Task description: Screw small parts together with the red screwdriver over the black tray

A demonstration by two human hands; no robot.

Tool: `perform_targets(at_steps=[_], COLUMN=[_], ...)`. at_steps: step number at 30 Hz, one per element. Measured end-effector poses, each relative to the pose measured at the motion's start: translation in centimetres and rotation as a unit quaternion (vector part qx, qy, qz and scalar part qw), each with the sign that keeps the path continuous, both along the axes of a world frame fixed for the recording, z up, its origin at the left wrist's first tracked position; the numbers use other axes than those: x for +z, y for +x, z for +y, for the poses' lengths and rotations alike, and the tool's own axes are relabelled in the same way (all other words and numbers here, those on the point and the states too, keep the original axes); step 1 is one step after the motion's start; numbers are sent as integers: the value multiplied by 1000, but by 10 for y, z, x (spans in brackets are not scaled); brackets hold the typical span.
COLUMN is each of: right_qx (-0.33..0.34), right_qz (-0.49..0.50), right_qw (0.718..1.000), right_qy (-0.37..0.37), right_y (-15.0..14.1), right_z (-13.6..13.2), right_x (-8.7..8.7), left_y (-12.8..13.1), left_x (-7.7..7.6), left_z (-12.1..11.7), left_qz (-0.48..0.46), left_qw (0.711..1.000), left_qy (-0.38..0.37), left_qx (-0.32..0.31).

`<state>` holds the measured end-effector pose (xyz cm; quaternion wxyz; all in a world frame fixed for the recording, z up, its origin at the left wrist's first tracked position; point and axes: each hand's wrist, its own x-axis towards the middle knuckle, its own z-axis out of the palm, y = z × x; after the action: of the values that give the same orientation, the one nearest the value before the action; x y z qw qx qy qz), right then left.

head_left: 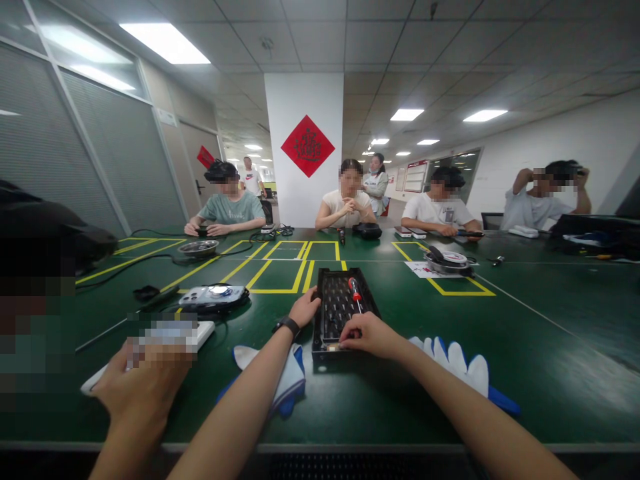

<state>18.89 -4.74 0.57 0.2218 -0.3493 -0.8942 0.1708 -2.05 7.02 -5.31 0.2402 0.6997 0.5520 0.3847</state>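
Note:
A black tray (345, 277) lies on the green table, with several small metal bits standing in rows inside it. Across it rests a screwdriver (355, 291) with a red and black handle and a thin shaft. My left hand (306, 308), a black band on its wrist, grips the tray's left edge. My right hand (371, 335) is closed in a pinch at the tray's near right end, close to a small pale piece (332, 347). What its fingertips hold, if anything, is hidden. White and blue work gloves (463, 368) lie beyond my right forearm, and another glove (290, 380) lies by my left forearm.
At left, another person's hand (145, 373) holds a phone (205, 332). Behind it lie a device with a pale case (213, 295) and a metal bowl (199, 248) near cables. A round metal item (445, 263) sits on paper at right. Several people sit across the table.

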Motion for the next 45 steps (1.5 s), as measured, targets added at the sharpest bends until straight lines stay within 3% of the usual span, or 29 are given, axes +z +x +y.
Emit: perform_targets(at_steps=[45], right_qx=[8], right_qz=[-5], right_qw=[1000], right_qy=[-1], right_y=[0], right_z=[-2], right_x=[2], left_y=[-1], left_x=[-5], left_z=[3], left_qz=[4], left_qw=[1000], left_qy=[2], left_qx=[2])
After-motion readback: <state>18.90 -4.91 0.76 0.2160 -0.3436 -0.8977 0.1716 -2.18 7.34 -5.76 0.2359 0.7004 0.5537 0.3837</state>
